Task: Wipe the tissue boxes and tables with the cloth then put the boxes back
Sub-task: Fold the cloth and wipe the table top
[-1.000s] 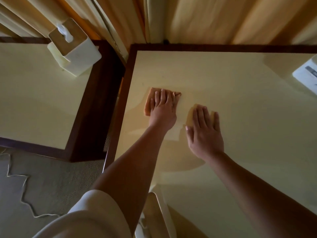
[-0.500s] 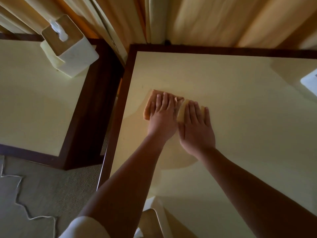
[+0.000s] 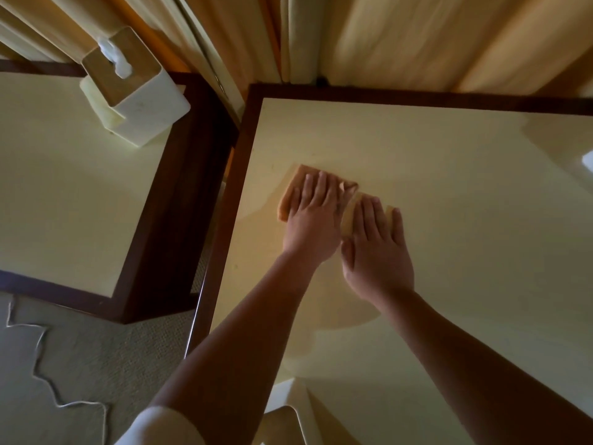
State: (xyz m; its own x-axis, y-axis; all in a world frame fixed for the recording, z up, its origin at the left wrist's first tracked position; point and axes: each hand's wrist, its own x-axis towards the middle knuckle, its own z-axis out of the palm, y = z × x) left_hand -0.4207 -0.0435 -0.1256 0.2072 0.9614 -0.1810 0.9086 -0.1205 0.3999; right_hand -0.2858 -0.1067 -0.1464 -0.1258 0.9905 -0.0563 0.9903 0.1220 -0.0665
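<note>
An orange cloth [image 3: 293, 191] lies flat on the right table [image 3: 449, 194], a cream top with a dark wooden rim. My left hand [image 3: 313, 224] presses on it with straight fingers. My right hand [image 3: 375, 248] lies flat right beside it, fingers straight, over the cloth's right part. The two hands touch at the thumbs. A white tissue box [image 3: 134, 94] with a wooden lid and a tissue sticking out stands at the back right corner of the left table [image 3: 64, 194]. At the far right edge a sliver of a second white box [image 3: 588, 161] shows.
Beige curtains [image 3: 385, 36] hang behind both tables. A narrow gap separates the tables. A thin white cord [image 3: 48, 374] snakes over the grey carpet at the lower left. A cream chair back [image 3: 288, 419] sits at the table's near edge.
My right hand has slid left until it touches my left hand on the cloth. The view has shifted, so the white box at the right has nearly left the frame.
</note>
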